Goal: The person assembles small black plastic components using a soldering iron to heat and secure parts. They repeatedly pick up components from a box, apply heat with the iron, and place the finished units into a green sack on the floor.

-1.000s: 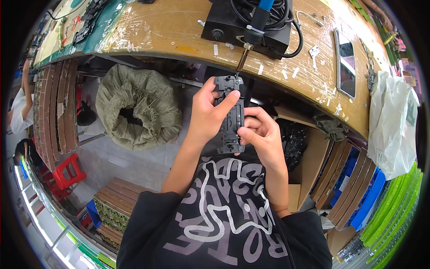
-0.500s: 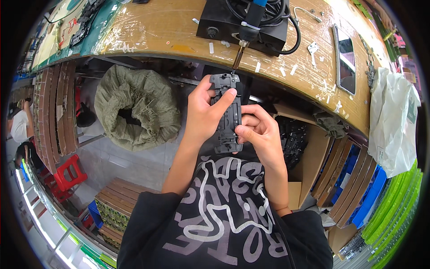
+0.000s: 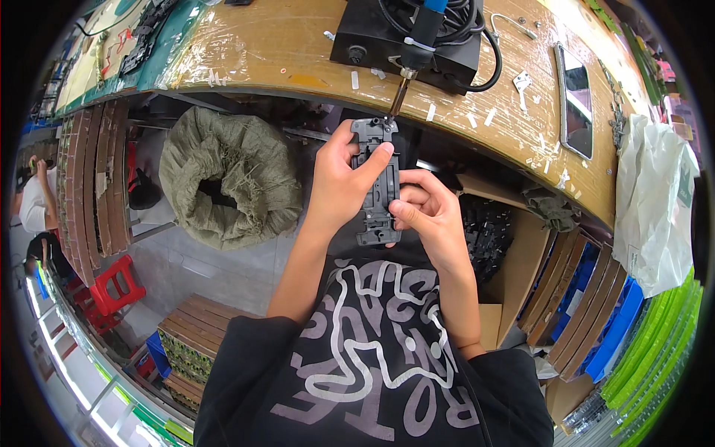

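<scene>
My left hand [image 3: 337,180] grips a long black plastic chassis-like part [image 3: 381,195] by its left side, thumb lying across its upper half. On the right edge, lower down, my right hand [image 3: 432,216] pinches the same part between thumb and curled fingers. The part is held upright in front of my chest, its moulded recesses facing up. Just beyond its far right corner is the metal tip of what looks like a soldering iron [image 3: 406,73], with a blue and black handle. Whether tip and part touch, I cannot tell.
A black box [image 3: 365,51] with coiled cable stands on the wooden bench [image 3: 261,59]. A phone [image 3: 575,104] and white scraps lie rightward. Below are a green woven sack [image 3: 231,179], a carton of black parts [image 3: 514,276], stacked trays [image 3: 190,335] and a red stool [image 3: 118,287].
The black part has shifted slightly away from my body, its near end now farther up. Both hands keep their hold. At far left, a person's arm has moved up.
</scene>
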A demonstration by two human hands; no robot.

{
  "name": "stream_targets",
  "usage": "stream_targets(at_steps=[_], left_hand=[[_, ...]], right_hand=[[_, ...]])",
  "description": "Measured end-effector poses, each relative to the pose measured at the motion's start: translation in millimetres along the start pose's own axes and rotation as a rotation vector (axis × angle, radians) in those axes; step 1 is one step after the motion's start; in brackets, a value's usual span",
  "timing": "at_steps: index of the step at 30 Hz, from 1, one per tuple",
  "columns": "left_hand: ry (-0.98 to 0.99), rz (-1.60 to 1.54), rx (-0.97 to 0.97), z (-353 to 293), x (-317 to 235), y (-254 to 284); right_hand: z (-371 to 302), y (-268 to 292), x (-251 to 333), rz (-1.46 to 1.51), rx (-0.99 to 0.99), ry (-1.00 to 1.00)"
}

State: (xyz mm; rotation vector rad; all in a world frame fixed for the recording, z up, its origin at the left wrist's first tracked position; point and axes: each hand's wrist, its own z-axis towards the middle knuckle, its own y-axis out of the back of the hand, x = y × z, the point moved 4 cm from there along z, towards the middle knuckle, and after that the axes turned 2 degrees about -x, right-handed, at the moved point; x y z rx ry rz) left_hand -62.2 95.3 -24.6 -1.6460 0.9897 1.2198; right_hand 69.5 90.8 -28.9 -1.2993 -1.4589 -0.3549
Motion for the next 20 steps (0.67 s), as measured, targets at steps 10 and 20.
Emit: stream_targets(at_steps=[10, 20], left_hand=[[0.011, -0.022, -0.006, -0.5, -1.6, -0.7], [-0.003, -0.005, -0.005, 1.7, -3.0, -0.7]], right_hand=[[-1.6, -1.6, 6.0, 0.017, -0.007, 0.017], [0.4, 0.4, 4.9, 0.028, 0.002, -0.002]])
